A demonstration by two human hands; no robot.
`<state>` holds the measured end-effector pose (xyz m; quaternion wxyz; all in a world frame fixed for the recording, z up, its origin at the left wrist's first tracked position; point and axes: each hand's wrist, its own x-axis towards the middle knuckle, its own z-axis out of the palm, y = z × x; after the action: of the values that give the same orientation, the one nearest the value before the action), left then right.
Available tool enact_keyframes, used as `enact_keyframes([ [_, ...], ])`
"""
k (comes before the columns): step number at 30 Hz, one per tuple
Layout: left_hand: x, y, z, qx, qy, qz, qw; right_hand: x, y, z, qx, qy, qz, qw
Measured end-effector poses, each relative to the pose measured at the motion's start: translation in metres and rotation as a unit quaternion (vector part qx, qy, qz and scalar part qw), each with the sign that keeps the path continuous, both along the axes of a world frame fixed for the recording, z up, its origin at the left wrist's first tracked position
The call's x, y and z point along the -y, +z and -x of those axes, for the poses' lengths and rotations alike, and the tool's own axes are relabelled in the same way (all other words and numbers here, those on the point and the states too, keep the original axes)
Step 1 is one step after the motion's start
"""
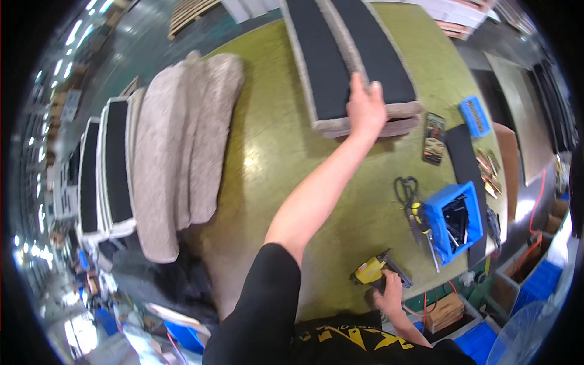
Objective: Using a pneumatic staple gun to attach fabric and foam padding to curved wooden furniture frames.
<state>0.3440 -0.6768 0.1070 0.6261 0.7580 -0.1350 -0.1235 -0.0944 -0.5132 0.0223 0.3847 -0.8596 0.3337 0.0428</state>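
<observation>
The left hand (366,114) lies where two black-faced, plush-edged panels (383,61) meet, at the far side of the tabletop (267,176); whether it grips them is unclear. The right hand (391,296) touches a yellow-and-black tool (368,271) near the close edge; I cannot tell if the fingers clasp it. A loose hold could let the panels slide apart; the tool might fall if nudged. Counted outward: two hands, two upper panels, one tool, one pair of scissors (409,198), one blue bin (435,213), one phone-like object (434,139), one smaller blue box (475,117); leftward, several overlapping plush pieces (161,158)
</observation>
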Motion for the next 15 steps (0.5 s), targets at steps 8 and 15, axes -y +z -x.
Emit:
enact_keyframes([
  [8,-0.227,0.022,-0.023,0.292,-0.071,-0.389,0.871,-0.005,-0.007,0.006,0.013,0.003,-0.003,1.0],
  [15,-0.454,0.074,-0.09,0.377,0.082,-0.692,0.611,-0.012,-0.012,0.006,-0.009,-0.014,0.021,1.0],
])
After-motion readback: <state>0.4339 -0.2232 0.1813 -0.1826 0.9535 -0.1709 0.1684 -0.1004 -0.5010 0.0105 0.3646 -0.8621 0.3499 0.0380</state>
